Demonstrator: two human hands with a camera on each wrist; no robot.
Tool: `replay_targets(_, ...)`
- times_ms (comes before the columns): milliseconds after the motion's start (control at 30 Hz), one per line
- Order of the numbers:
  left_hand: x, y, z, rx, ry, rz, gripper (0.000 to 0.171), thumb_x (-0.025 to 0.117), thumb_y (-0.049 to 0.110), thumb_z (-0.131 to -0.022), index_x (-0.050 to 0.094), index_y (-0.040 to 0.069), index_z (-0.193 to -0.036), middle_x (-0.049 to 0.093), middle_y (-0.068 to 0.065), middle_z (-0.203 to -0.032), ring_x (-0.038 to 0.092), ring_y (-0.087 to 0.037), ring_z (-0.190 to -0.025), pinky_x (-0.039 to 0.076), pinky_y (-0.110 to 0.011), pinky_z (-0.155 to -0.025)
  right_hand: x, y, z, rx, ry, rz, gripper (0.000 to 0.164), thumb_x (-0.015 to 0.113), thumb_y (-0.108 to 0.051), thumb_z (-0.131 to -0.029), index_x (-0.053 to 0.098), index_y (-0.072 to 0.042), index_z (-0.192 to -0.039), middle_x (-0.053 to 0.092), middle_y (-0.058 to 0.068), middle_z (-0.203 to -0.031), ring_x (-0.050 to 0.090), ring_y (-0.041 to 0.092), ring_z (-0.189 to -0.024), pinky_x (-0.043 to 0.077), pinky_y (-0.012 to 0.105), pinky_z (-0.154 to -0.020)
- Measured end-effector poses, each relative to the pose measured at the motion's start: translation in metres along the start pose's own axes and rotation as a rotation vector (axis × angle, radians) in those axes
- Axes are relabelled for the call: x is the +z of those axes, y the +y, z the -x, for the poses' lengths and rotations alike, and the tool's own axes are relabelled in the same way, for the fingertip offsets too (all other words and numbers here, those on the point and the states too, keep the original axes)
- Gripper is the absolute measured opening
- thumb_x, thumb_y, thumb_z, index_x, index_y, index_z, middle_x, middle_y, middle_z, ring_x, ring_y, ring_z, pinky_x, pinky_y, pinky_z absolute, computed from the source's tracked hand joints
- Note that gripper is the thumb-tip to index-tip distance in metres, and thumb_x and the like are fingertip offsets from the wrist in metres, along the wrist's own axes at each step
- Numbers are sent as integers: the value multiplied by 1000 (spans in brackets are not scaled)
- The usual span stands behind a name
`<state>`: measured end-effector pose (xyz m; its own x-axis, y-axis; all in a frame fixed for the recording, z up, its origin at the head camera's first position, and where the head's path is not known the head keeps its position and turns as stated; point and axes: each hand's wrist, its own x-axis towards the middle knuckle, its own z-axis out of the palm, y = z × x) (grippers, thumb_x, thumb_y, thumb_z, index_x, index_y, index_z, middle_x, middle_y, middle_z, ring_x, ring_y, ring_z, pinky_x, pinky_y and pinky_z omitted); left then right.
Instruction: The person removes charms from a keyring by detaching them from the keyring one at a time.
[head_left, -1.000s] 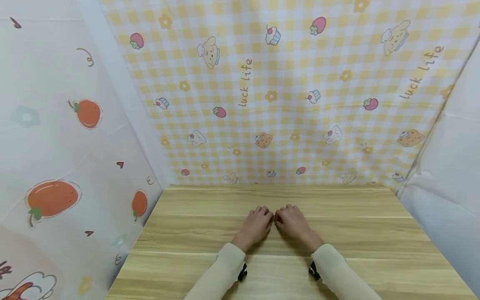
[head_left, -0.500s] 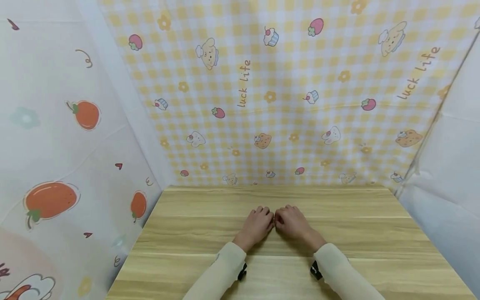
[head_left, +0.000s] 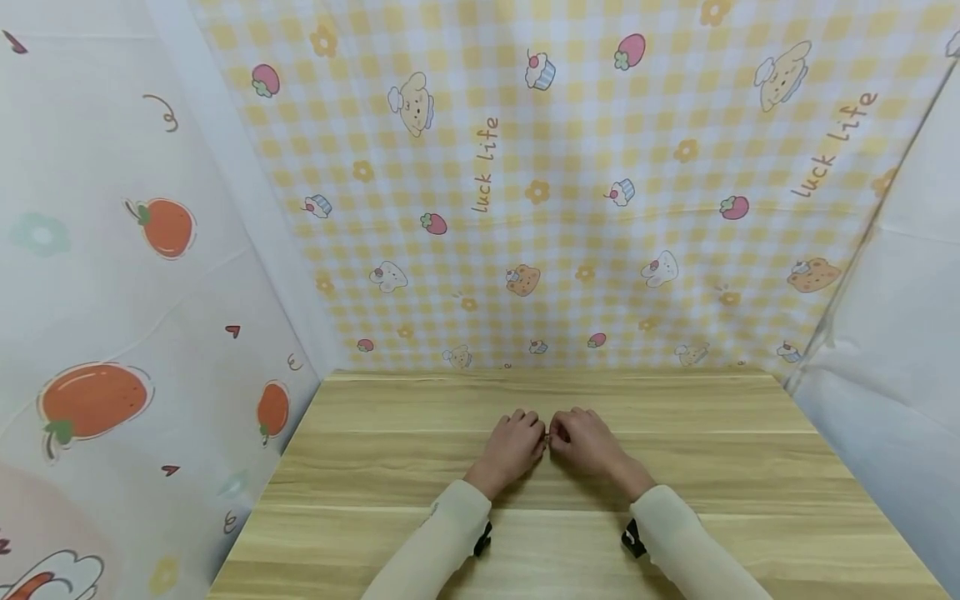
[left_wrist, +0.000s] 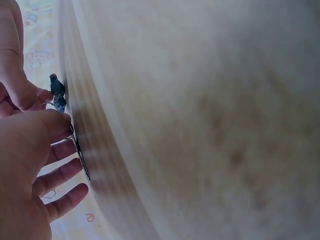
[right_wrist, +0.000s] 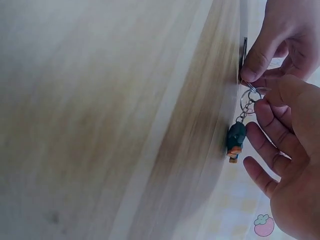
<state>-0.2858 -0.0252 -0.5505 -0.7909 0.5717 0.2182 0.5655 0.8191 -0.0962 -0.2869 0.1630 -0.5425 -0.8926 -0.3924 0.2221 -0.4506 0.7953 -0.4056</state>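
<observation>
Near the middle of the table, in the head view, my left hand [head_left: 512,448] and right hand [head_left: 588,446] almost meet. A keychain lies between them. Its metal split ring [right_wrist: 249,100] is pinched by my right thumb and forefinger, and a short chain [right_wrist: 243,115] links it to a small dark green figure charm [right_wrist: 236,139] with orange feet. The charm hangs beside my right fingers. My left thumb and fingers pinch a thin, dark, narrow piece [left_wrist: 82,156] at its ring end; seen edge-on, its kind is unclear. From above, the hands hide most of this.
The wood-grain table [head_left: 555,550] reaches back to a yellow checked cloth [head_left: 570,233] with cartoon prints. White printed cloth [head_left: 210,333] stands along the left side, plain white cloth [head_left: 892,333] along the right.
The hands stay in almost the same place. My right hand has turned slightly, with a wider gap showing between thumb and forefinger. The whole head view has shifted a little.
</observation>
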Motion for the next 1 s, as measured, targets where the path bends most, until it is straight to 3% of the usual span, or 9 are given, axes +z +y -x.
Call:
replay_targets(333,-3,0,-1,-11,4,44,14,66,31,-107,71,19,-110,70,5,-106,64,-15,-100,56,-35,-85,-3,-2,2,-2,17,-42,8,73,-16,-97,70,-20,-91,62,-11,-82,50,6,-77,44,34,-81)
replay_targets(500,-4,-3,-1,-44,72,204,8,68,22,-105,74,17,-103,73,4,-99,65,-14,-90,56,-31,-80,-8,-1,2,16,51,-74,6,74,-13,-98,72,-17,-94,67,-7,-86,57,7,-79,51,31,-76)
replay_targets(700,-7,-8,2,-89,160,380,8,71,20,-103,77,14,-102,77,1,-98,68,-15,-89,57,-30,-81,-11,-1,1,58,62,-160,3,70,-11,-100,70,-11,-96,67,-5,-86,58,7,-76,51,26,-68)
replay_targets(1000,-19,-12,2,-151,170,611,17,65,20,-108,79,16,-115,79,1,-111,70,-15,-107,58,-36,-97,-12,-2,1,55,121,-306,7,68,-6,-100,67,-10,-106,68,-3,-89,58,6,-75,50,23,-65)
